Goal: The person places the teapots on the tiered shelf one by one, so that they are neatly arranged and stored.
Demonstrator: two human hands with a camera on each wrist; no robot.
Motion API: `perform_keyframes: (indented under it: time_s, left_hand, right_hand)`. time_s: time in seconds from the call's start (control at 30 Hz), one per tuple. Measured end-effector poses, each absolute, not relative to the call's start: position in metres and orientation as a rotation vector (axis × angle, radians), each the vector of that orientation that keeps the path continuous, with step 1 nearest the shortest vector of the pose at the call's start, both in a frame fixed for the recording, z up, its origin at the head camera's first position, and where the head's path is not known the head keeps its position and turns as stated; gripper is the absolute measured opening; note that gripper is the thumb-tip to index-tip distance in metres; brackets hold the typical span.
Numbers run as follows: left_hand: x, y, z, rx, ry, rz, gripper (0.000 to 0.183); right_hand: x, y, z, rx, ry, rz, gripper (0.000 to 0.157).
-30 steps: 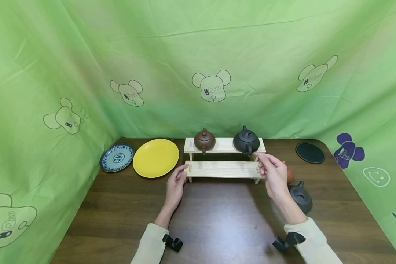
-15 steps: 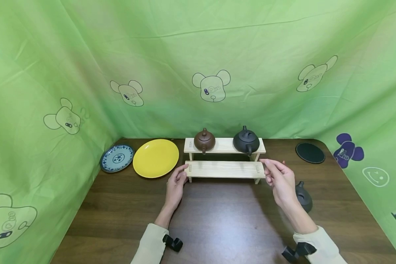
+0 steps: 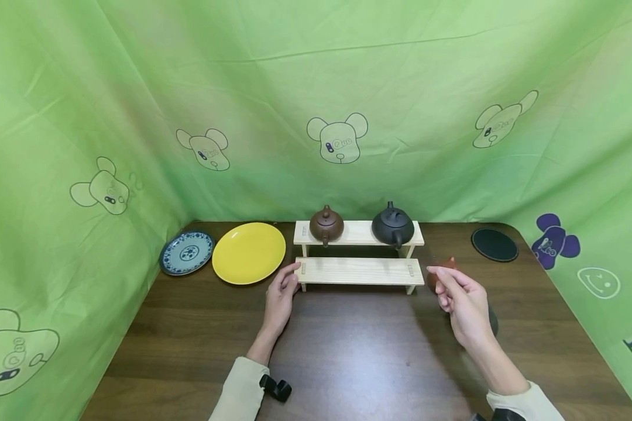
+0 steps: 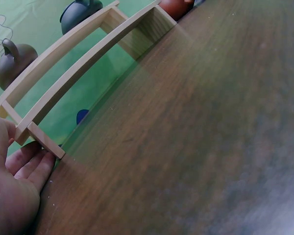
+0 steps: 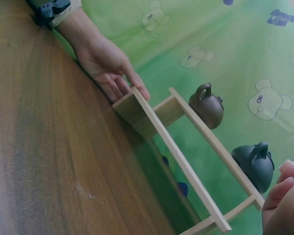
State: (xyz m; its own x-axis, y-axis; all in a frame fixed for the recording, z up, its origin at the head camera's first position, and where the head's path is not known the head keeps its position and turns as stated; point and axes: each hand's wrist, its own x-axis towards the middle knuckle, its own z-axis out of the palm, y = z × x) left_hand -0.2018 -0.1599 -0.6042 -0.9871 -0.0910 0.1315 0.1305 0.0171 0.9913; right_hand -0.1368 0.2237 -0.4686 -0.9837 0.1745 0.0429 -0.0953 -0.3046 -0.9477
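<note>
A two-tier wooden display stand [image 3: 359,271] stands at the middle back. On its upper tier sit a brown teapot [image 3: 326,224] and a black teapot [image 3: 392,225]. My left hand [image 3: 279,301] holds the left end of the lower tier; in the left wrist view its fingers [image 4: 36,169] lie at the stand's leg. Past the stand's right end, my right hand [image 3: 466,307] hovers over the table, fingers loosely bent and nothing in them. Behind it a red clay teapot [image 3: 445,266] shows in part. A dark teapot [image 3: 493,321] is mostly hidden by that hand.
A yellow plate [image 3: 248,253] and a blue patterned plate [image 3: 188,252] lie left of the stand. At the back right is a black round mat [image 3: 495,244]. Green printed cloth [image 3: 337,70] walls in the wooden table [image 3: 347,351] at the back and sides.
My right hand has moved from near the black teapot's spout rightward and toward me, past the stand's end, now covering more of the dark teapot. My left hand stays put.
</note>
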Motion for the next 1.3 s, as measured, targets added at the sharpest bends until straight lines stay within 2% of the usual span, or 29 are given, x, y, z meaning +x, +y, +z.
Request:
perform_keyframes:
  time_s: [0.93,1.3]
  left_hand:
    - [-0.206,-0.161,-0.612,-0.074,-2.104,-2.091,0.029]
    - [-0.203,-0.16,-0.605,-0.022,-2.137,-2.103,0.03]
  right_hand:
    - [-0.096,0.249,-0.486,-0.074,-1.76,2.403,0.031]
    - [-0.085,0.252,-0.49,-0.114,-1.805,2.374,0.031]
